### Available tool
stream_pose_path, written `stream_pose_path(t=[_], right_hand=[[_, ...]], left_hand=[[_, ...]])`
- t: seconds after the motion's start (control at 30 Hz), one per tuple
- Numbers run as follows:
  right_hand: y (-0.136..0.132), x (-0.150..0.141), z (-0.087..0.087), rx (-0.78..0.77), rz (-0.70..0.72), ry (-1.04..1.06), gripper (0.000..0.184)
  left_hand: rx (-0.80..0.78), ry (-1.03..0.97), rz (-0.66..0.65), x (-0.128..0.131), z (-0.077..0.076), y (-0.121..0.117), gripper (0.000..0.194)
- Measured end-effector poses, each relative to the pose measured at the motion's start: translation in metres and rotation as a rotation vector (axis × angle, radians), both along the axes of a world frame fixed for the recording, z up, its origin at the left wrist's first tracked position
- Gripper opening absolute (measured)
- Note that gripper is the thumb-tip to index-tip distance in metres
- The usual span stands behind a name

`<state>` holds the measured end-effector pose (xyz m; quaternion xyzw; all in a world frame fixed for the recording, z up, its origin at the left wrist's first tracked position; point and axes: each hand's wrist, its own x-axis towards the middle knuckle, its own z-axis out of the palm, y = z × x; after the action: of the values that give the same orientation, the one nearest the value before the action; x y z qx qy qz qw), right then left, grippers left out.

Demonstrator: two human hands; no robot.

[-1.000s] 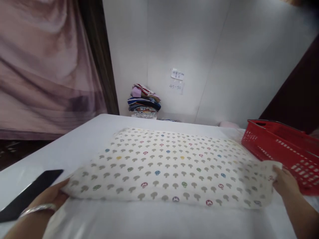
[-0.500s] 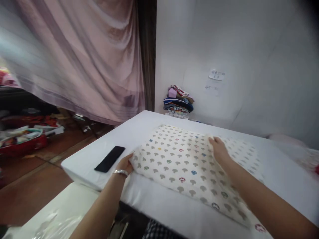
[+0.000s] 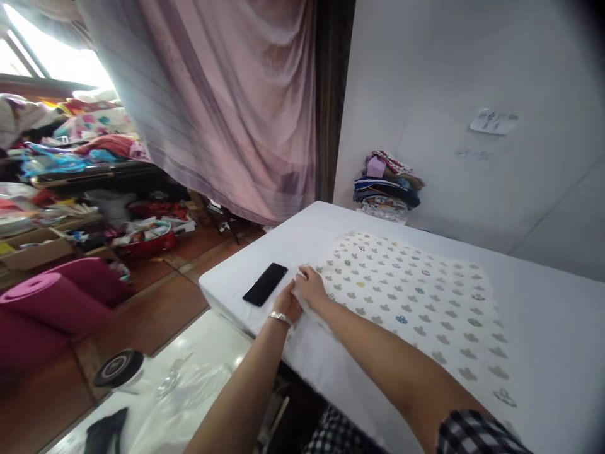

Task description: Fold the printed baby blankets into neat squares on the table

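A white cloth printed with grey mushrooms and a few coloured ones [image 3: 425, 302] lies spread over the white table [image 3: 558, 353]. Its left edge is gathered where my two hands meet. My left hand [image 3: 288, 302], with a silver bracelet at the wrist, is closed on that edge near the table's front. Just beyond it, my right hand [image 3: 312, 289] pinches the same edge, fingers curled. Parts of both hands' fingertips are hidden by the cloth and each other. A black phone [image 3: 265, 284] lies on the table left of my hands.
Folded clothes [image 3: 388, 186] are stacked against the wall at the table's back. A pink curtain [image 3: 246, 107] hangs behind the left side. On a lower white surface [image 3: 208, 340] lie clear plastic and a roll of tape [image 3: 119, 368]. A pink rolled mat [image 3: 57, 309] is at far left.
My right hand has moved left across the cloth to beside my left hand. The part it held folded over now lies flat, showing paler print. The view has swung left.
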<state>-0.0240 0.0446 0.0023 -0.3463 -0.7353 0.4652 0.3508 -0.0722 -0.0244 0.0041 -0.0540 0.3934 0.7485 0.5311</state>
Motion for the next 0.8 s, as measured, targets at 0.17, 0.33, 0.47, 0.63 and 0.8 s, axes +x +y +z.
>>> stream_pose_path(t=[0.17,0.33,0.47,0.63,0.8], right_hand=[[-0.007,0.008,-0.017,0.099,0.077,-0.061,0.017],[-0.01,0.019,-0.019,0.243,0.146,-0.093,0.015],[-0.012,0.025,-0.019,0.333,0.185,-0.136,0.016],[-0.015,0.024,-0.019,0.394,0.225,-0.196,0.025],[-0.022,0.036,-0.018,0.48,0.288,-0.274,0.041]], left_hand=[[0.041,-0.035,-0.031,-0.002,-0.006,-0.003,0.032],[0.011,-0.04,-0.025,-0.007,-0.007,-0.001,0.033],[0.014,-0.028,-0.049,-0.01,-0.006,-0.002,0.033],[0.056,0.04,-0.031,-0.001,0.001,-0.002,0.027],[-0.036,0.09,0.038,0.0,0.003,0.004,0.019]])
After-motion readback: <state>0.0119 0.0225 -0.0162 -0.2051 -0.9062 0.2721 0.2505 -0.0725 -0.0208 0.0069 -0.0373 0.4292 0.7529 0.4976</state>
